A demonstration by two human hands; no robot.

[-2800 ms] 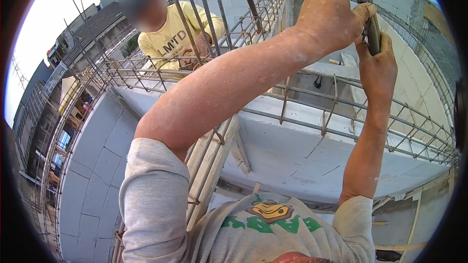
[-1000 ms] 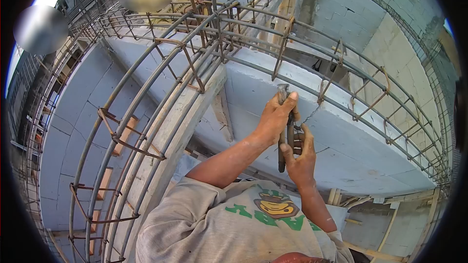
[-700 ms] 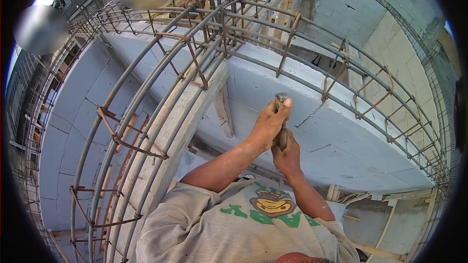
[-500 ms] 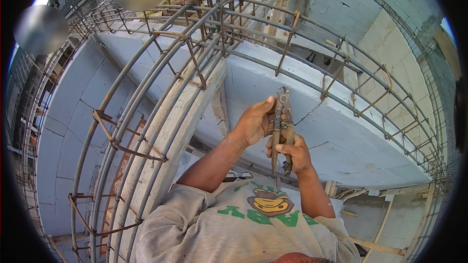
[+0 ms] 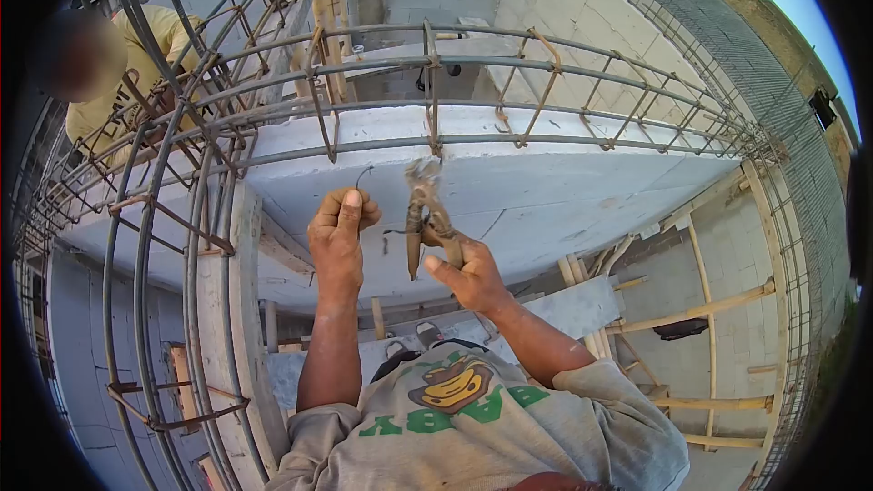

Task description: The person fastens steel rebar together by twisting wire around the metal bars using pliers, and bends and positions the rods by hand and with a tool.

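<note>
My left hand (image 5: 341,232) is closed in a pinch on a thin dark wire (image 5: 364,176), which curls up from the fingertips in front of the pale block wall. To its right, my right hand (image 5: 468,273) grips one handle of the worn pincers (image 5: 426,214). Their handles are spread, and the jaws point up, blurred, just below the lower bar of the rebar cage (image 5: 473,138). Dark wire is wrapped about the pincers' handles.
A co-worker in a yellow shirt (image 5: 150,73) is at the upper left behind the rebar. Vertical-looking rebar (image 5: 150,309) runs down the left side beside a concrete edge. Timber supports (image 5: 709,309) stand below right. Planks (image 5: 582,305) lie under me.
The view has turned to the right. My left hand has come off the pincers and now holds a wire to their left. My right hand keeps the pincers, whose handles are wider apart.
</note>
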